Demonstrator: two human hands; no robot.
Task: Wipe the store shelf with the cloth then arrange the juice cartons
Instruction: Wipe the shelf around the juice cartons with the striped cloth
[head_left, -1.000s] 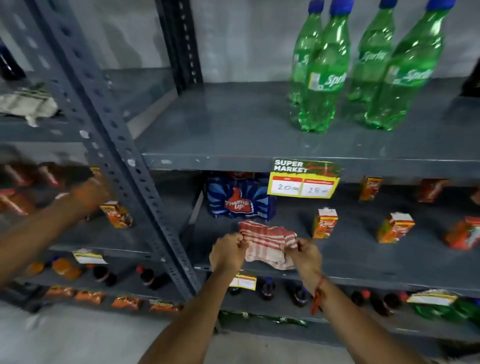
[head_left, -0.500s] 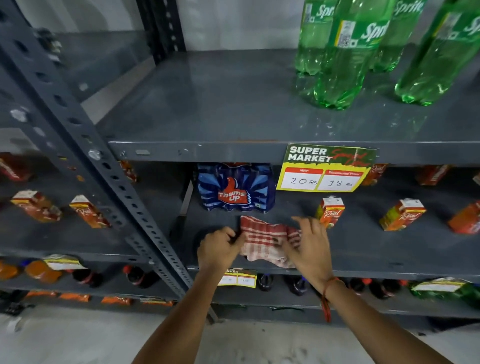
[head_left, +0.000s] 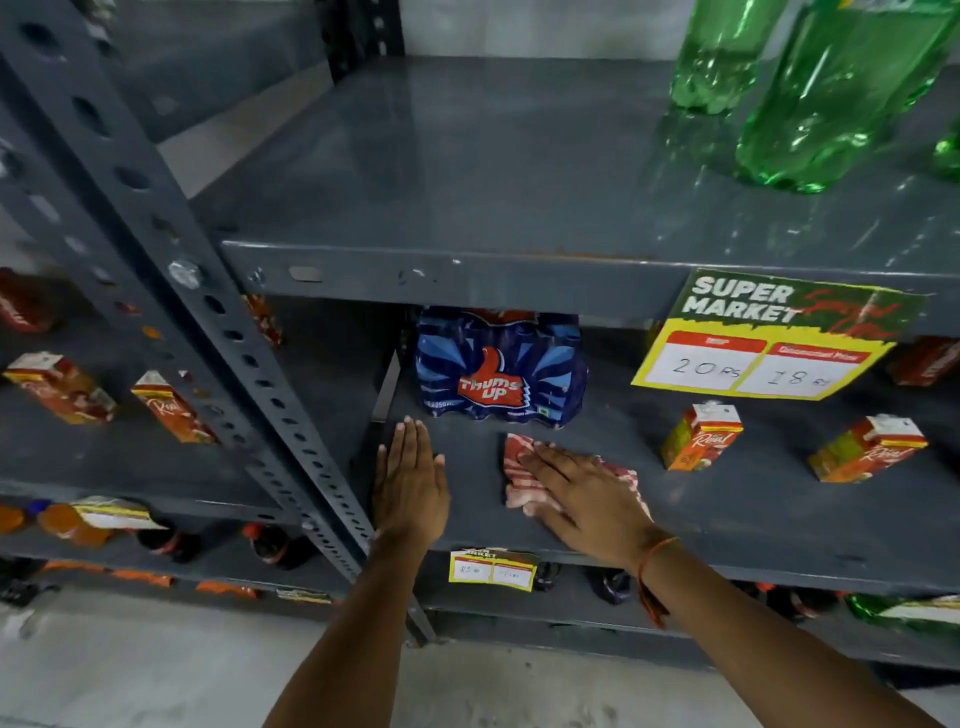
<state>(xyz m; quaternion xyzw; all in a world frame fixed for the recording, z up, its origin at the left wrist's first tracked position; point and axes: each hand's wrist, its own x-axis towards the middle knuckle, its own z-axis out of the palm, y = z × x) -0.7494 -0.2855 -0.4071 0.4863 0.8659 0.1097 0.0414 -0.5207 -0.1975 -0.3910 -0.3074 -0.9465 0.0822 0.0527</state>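
Far left, two cartons (head_left: 62, 387) lie tilted on the neighbouring rack, beyond the upright (head_left: 218, 332). The left hand (head_left: 410, 480) rests flat and spread on the shelf (head_left: 779, 509), holding nothing. Behind it stands a Thums Up pack (head_left: 501, 369). The right hand (head_left: 584, 486) presses flat, fingers extended, on the striped cloth (head_left: 522, 470). Right of it, two juice cartons (head_left: 701, 436) stand apart under the price tag (head_left: 774, 338).

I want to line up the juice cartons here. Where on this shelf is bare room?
Bare shelf lies along the front edge right of the cloth, before the two juice cartons. A smaller patch separates the left hand and the cloth. Behind them, the Thums Up pack crowds the back.
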